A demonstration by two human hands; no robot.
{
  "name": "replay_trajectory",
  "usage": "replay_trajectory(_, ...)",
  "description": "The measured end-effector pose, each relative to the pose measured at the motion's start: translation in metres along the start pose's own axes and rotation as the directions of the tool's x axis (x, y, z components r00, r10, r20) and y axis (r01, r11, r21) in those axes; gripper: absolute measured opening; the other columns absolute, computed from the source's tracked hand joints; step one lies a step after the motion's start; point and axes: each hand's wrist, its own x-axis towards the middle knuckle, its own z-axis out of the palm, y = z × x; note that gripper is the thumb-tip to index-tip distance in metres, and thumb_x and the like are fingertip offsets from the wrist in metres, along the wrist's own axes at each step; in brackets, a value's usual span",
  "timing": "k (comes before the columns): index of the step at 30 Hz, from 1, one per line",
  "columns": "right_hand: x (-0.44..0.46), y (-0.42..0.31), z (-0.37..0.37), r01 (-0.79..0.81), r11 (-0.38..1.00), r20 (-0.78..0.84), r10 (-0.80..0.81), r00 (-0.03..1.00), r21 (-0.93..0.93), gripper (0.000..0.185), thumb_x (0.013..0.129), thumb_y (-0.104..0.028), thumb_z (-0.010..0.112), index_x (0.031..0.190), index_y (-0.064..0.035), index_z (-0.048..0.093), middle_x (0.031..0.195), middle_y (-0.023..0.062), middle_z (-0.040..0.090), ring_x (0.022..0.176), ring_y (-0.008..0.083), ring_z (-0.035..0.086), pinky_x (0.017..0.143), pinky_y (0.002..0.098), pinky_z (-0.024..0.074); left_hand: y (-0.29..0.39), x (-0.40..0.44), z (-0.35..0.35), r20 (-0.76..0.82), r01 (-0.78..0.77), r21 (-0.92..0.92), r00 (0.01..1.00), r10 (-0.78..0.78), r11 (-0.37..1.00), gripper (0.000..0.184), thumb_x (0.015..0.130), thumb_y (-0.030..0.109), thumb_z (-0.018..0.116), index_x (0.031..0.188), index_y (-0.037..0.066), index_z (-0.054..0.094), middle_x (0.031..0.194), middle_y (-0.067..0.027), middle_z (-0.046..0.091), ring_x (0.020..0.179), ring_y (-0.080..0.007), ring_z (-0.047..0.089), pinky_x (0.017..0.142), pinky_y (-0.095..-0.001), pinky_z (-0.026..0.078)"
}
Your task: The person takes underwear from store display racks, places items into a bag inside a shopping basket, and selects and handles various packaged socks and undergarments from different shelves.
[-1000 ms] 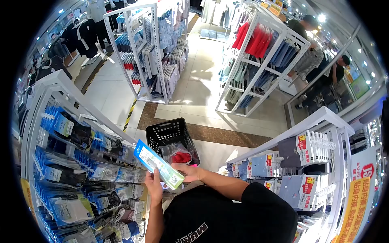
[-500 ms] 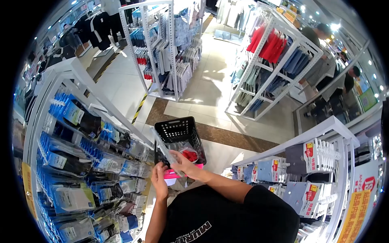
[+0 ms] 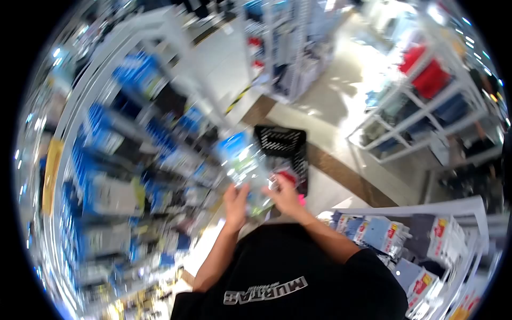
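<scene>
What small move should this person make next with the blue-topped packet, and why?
Perhaps ease the clear packet toward the rack on the person's left: the left hand and right hand both seem to hold it, and its blue top resembles the hanging packets there.
</scene>
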Motion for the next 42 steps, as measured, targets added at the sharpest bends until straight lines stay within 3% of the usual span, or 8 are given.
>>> replay_trajectory(1, 0.004, 0.003, -0.004, -0.056, 0.998, 0.113, 0.056, 0.992, -0.005, 0.046, 0.090, -0.022, 0.073, 0.126, 0.0018, 0.058, 0.107, 0.0077, 0.068, 0.090, 0.0112, 0.061, 0.078, 0.0283, 0.0508, -0.006, 0.000, -0.006, 0.003, 0.050, 0.012, 0.999, -0.050, 0.999, 0.019, 0.099, 0.013, 0.061, 0.112, 0.000, 0.063, 0.099, -0.0023, 0.068, 0.084, -0.0075, 0.059, 0.074, -0.0252, 0.049)
replay_trajectory(3, -0.002, -0.035, 0.003, -0.087, 0.979, 0.074, 0.074, 0.995, 0.184, 0.025, 0.094, -0.018, 0.068, 0.111, 0.0013, 0.065, 0.087, 0.0009, 0.068, 0.075, 0.0076, 0.059, 0.071, 0.0246, 0.0489, -0.005, 0.000, -0.013, 0.048, 0.043, 0.088, 0.998, -0.048, 0.995, 0.025, 0.099, 0.015, 0.061, 0.119, 0.000, 0.061, 0.105, -0.0035, 0.068, 0.092, -0.0075, 0.061, 0.079, -0.0270, 0.050)
replay_trajectory(6, -0.001, -0.016, 0.002, -0.105, 0.983, 0.086, 0.093, 0.992, 0.153, 0.017, 0.095, -0.016, 0.067, 0.101, -0.0002, 0.063, 0.083, -0.0019, 0.064, 0.072, 0.0040, 0.054, 0.063, 0.0220, 0.0429, 0.005, -0.005, -0.007, 0.028, 0.055, -0.023, 0.998, -0.054, 0.998, 0.020, 0.099, 0.013, 0.061, 0.112, -0.002, 0.064, 0.099, -0.0015, 0.068, 0.086, -0.0056, 0.058, 0.076, -0.0241, 0.048)
replay_trajectory(14, 0.002, 0.008, 0.023, 0.086, 0.980, 0.096, -0.104, 0.990, 0.179, 0.028, 0.096, -0.010, 0.064, 0.121, 0.0020, 0.060, 0.095, 0.0011, 0.063, 0.077, 0.0035, 0.054, 0.065, 0.0201, 0.0441, 0.022, 0.002, -0.047, -0.078, -0.045, 0.050, 0.996, 0.049, 0.998, 0.023, 0.096, 0.010, 0.063, 0.115, -0.003, 0.062, 0.104, -0.0055, 0.069, 0.089, -0.0083, 0.062, 0.080, -0.0268, 0.051)
replay_trajectory(19, 0.003, 0.004, 0.015, -0.019, 1.000, 0.165, 0.018, 0.986, 0.006, 0.028, 0.095, -0.010, 0.064, 0.121, 0.0009, 0.061, 0.092, 0.0002, 0.063, 0.078, 0.0043, 0.056, 0.064, 0.0170, 0.0431, 0.037, 0.011, -0.089, -0.298, -0.032, 0.242, 0.949, 0.105, 0.970, 0.025, 0.095, 0.011, 0.065, 0.116, -0.003, 0.065, 0.100, -0.0045, 0.070, 0.084, -0.0081, 0.060, 0.076, -0.0249, 0.049)
replay_trajectory(27, 0.010, 0.015, 0.014, 0.003, 1.000, 0.165, -0.003, 0.986, 0.001, 0.024, 0.096, -0.011, 0.064, 0.116, 0.0016, 0.062, 0.092, 0.0022, 0.064, 0.079, 0.0057, 0.059, 0.068, 0.0194, 0.0468, -0.011, 0.019, -0.144, -0.388, -0.013, 0.199, 0.917, 0.091, 0.980, 0.023, 0.093, 0.010, 0.065, 0.113, -0.002, 0.065, 0.101, -0.0061, 0.070, 0.088, -0.0104, 0.061, 0.080, -0.0275, 0.048)
replay_trajectory(33, 0.009, 0.007, 0.012, -0.064, 0.998, 0.185, 0.058, 0.981, 0.026, 0.023, 0.098, -0.012, 0.061, 0.115, 0.0028, 0.062, 0.092, 0.0035, 0.064, 0.084, 0.0082, 0.063, 0.073, 0.0208, 0.0492, -0.029, 0.027, -0.160, -0.453, -0.056, 0.010, 0.890, 0.054, 0.998, 0.025, 0.093, 0.011, 0.067, 0.114, -0.002, 0.065, 0.102, -0.0064, 0.070, 0.088, -0.0119, 0.062, 0.081, -0.0280, 0.048)
replay_trajectory(42, 0.012, 0.011, 0.011, -0.090, 0.994, 0.197, 0.077, 0.977, 0.057, 0.023, 0.099, -0.016, 0.061, 0.113, 0.0019, 0.062, 0.090, 0.0037, 0.065, 0.081, 0.0093, 0.064, 0.073, 0.0216, 0.0508, -0.036, 0.035, -0.167, -0.455, 0.033, 0.165, 0.889, 0.047, 0.986, 0.026, 0.092, 0.012, 0.068, 0.115, -0.001, 0.065, 0.101, -0.0054, 0.070, 0.088, -0.0120, 0.062, 0.081, -0.0274, 0.048)
